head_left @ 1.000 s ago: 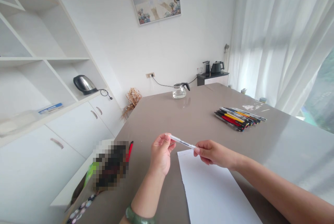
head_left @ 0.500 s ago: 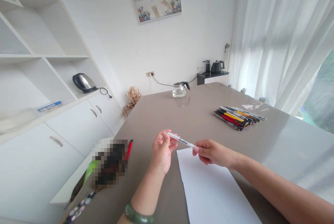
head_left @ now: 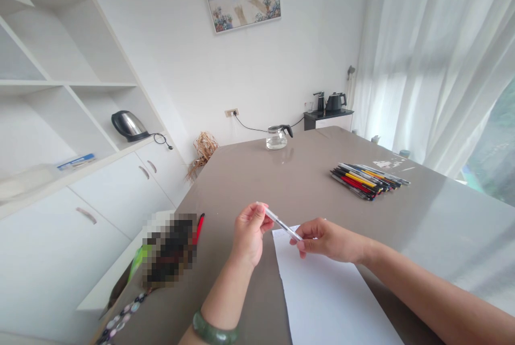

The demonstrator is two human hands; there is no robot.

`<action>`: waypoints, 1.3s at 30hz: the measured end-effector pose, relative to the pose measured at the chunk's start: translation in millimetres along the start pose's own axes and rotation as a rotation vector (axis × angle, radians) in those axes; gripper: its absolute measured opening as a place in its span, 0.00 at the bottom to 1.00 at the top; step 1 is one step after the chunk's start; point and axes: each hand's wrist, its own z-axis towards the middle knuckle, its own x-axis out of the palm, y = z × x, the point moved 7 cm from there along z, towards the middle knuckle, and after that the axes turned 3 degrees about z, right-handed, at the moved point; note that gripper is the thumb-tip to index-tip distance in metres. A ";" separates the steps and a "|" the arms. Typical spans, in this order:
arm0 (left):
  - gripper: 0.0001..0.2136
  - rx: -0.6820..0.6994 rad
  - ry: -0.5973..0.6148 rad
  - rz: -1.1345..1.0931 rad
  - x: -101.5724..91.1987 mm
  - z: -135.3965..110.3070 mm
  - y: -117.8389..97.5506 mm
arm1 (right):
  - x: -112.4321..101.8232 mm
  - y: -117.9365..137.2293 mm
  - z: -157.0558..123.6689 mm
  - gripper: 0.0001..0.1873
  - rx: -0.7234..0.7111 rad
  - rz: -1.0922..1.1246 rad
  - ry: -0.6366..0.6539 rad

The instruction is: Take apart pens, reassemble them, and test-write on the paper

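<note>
Green and glossy, a bangle (head_left: pixel 215 330) circles the left forearm at the bottom of the view. To its left, a string of beads (head_left: pixel 126 314) runs up to a blocky, pixelated patch (head_left: pixel 173 251) at the edge of the brown tabletop (head_left: pixel 249 178); what that patch covers cannot be made out. White paper (head_left: pixel 325 291) lies to the right of the left arm, its far edge partly hidden by the right hand (head_left: pixel 324 240). Above the sheet's far left corner, both hands share a clear pen (head_left: pixel 281 221) with a dark refill: the left hand (head_left: pixel 247 232) pinches its higher end between thumb and fingers, and the right fingers are closed on its lower end, so that it slants down to the right. A red pen (head_left: pixel 199 228) with a black end lies just beside the pixelated patch. Farther off on the right, a pile of pens (head_left: pixel 366 181) in black, red, yellow and clear lies side by side, with white scraps (head_left: pixel 388 163) beyond it. Near the far edge stands a glass pot (head_left: pixel 276 140) with a black handle, and past the tabletop a black kettle (head_left: pixel 335 102) sits on a low cabinet (head_left: pixel 328 120). On the wall behind hangs a framed picture (head_left: pixel 245 1)
</note>
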 end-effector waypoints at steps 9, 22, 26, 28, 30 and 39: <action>0.11 0.007 0.074 0.058 14.1 -7.0 -1.5 | 2.4 0.9 1.2 0.19 -0.010 0.055 -0.048; 0.17 0.007 -0.002 -0.047 10.8 -8.1 -11.1 | -4.0 -7.6 4.4 0.17 0.008 0.047 -0.097; 0.13 0.029 -0.008 -0.081 6.9 -5.8 -12.4 | -1.1 -3.4 2.0 0.16 -0.010 0.036 -0.057; 0.12 0.026 -0.012 -0.095 5.6 -5.0 -12.9 | -0.1 -1.7 1.0 0.15 -0.020 0.030 -0.046; 0.13 0.018 -0.025 -0.110 4.3 -4.6 -13.6 | 0.1 -1.3 0.6 0.14 -0.018 0.031 -0.045; 0.10 0.006 -0.035 -0.230 1.5 -2.7 -18.7 | -0.4 -1.9 1.1 0.13 0.026 0.003 -0.044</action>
